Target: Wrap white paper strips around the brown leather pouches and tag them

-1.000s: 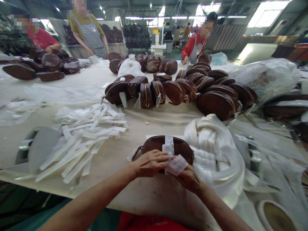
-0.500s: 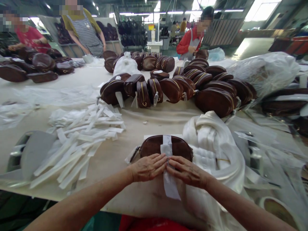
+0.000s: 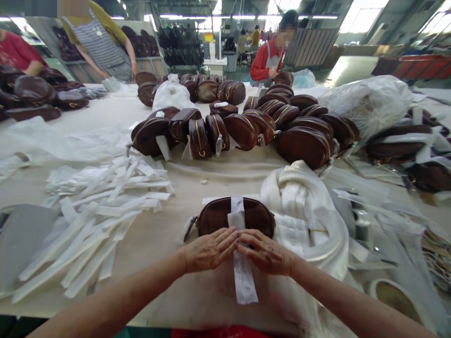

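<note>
A small dark brown leather pouch (image 3: pixel 214 216) lies in front of me, with rounded ends and metal hardware at its sides. Over its middle runs a white strip (image 3: pixel 237 206), whose loose end hangs down toward me on the table. Both hands meet on this strip at the pouch's near edge. My left hand (image 3: pixel 210 249) comes from the left, fingers close together, their tips on the strip. From the other side my right hand (image 3: pixel 265 251) has bent fingers closed at the strip, with a small greyish bit showing between them. Both thumbs are hidden.
Left of the pouch lies a loose pile of white strips (image 3: pixel 102 225). A bundle of white soft material (image 3: pixel 303 211) sits close on the right. Several brown bags (image 3: pixel 305 145) line up behind. Clear plastic (image 3: pixel 366 101) lies at right. Co-workers stand across the table (image 3: pixel 190 286).
The view has shifted slightly, so the scene sits further left. Both hands stay at the strip on the pouch, with only small finger movement.
</note>
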Tool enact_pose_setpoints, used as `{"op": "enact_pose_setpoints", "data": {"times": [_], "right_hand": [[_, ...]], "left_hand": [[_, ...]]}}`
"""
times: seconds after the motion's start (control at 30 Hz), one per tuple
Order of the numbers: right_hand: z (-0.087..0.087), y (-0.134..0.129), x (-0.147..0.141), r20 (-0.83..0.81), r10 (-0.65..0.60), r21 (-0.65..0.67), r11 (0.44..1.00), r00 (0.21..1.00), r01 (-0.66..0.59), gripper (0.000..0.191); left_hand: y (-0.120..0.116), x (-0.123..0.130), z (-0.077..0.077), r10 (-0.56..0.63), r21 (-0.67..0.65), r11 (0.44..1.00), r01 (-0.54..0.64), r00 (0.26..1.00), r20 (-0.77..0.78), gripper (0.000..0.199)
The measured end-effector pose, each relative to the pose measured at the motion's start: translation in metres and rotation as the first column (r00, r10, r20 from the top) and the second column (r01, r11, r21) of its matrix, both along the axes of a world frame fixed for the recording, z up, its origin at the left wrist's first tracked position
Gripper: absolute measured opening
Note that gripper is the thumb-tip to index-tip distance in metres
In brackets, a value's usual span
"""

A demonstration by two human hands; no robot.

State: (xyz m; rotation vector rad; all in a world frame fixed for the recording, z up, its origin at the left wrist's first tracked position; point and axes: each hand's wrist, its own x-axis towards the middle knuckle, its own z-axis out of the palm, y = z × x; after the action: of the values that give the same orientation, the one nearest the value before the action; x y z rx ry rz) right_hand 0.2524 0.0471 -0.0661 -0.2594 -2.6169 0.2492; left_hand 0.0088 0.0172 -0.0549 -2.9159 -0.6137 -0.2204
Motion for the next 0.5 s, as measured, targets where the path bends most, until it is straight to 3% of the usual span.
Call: {"op": "enact_pose_setpoints", "data": {"times": [0.1,0.2,0.4,0.5], "right_hand": [[0.001,-0.001,0.0,-0.023,-0.018,-0.004,1.0,1.0,0.018,0.037],[0.001,0.0,0.0,0.001,-0.018,-0.027,0.999,1.0,0.019,0.037],[-0.005,-0.001,-0.002,-0.021,-0.02,-0.04,0.999,1.0,0.019,0.037],[-0.011,-0.002,-0.002,-0.022,-0.027,-0.024,0.999,0.999,0.026,0.037]], "left_hand": [[0.005,-0.002,0.017,-0.009,-0.134,0.991,-0.003,0.996,-0.092,0.041],[0.01,-0.003,0.02,-0.043,-0.187,0.982,0.021,0.993,-0.114,0.041],[0.007,-0.009,-0.011,-0.064,-0.042,0.997,0.065,0.998,0.019,0.046],[0.005,-0.011,-0.019,-0.044,0.048,0.998,0.041,0.996,0.08,0.045]]}}
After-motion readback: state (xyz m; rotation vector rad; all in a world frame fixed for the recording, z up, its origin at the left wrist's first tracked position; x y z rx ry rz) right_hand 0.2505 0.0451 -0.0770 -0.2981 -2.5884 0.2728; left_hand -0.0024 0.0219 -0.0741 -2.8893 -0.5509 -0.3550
